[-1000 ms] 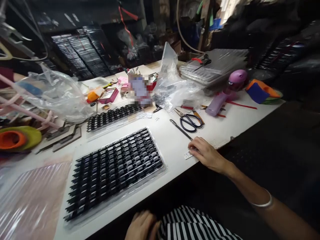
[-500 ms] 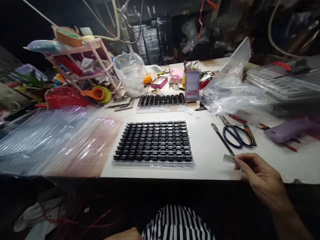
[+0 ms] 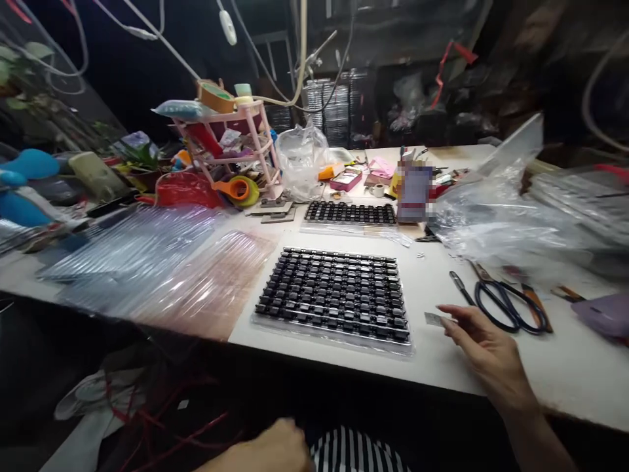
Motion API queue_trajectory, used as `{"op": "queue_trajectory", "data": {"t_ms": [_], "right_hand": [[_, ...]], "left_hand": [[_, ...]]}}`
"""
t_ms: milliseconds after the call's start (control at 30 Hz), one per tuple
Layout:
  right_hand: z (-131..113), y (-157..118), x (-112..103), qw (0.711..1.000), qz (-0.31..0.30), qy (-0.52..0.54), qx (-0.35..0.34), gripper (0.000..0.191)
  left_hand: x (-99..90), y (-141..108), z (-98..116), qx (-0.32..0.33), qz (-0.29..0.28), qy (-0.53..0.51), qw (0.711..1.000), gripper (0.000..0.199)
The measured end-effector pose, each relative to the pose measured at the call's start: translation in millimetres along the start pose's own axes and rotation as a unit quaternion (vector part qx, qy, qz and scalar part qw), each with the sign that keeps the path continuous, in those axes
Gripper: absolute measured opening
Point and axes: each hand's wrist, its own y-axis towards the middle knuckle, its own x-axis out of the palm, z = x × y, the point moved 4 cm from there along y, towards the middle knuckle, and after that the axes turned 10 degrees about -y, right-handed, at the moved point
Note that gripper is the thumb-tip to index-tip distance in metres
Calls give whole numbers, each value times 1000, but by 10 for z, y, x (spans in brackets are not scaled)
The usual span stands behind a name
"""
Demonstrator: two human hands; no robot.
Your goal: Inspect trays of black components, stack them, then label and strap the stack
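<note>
The right hand (image 3: 491,354) has come over toward the filled tray in the middle, carrying a small pale slip (image 3: 432,319) with it; half a second ago both were farther off, by the near end of the slim dark-handled tool (image 3: 462,287). The wearer's view has swung left too, bringing in a blue fan (image 3: 29,164) at the far side.

That right hand has its thumb and forefinger closed on one end of the slip, a light pinch, the other fingers loosely bent behind. The slip pokes out toward the clear plastic tray (image 3: 327,334), just short of its right edge; whether it touches the white worktable (image 3: 572,387) I can't make out. The left hand (image 3: 282,442) is down below the table edge, in front of the striped garment (image 3: 358,452). It looks curled, but it's blurred, and from here I can't tell if anything is in it.

The tray carries close rows of small black parts (image 3: 339,288). Beyond it lies a second batch of black parts (image 3: 351,213). Scissors (image 3: 506,314) with dark loop handles lie just past the right hand, beside the slim tool. Shiny clear plastic sheets (image 3: 147,255) spread over the table's left side.
</note>
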Motion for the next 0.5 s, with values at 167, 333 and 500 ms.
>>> {"op": "queue_trajectory", "data": {"t_ms": [167,333,500], "right_hand": [[-112,129,98,999,-17,23,-13,30],[-225,317,93,997,-37,63,-12,19],[-190,435,74,998,-27,56,-21,17]], "left_hand": [[-772,144,71,67,174,46,981,19],[-1483,-125,144,196,388,27,900,13],[-1528,-503,-730,-10,649,-34,760,14]]}}
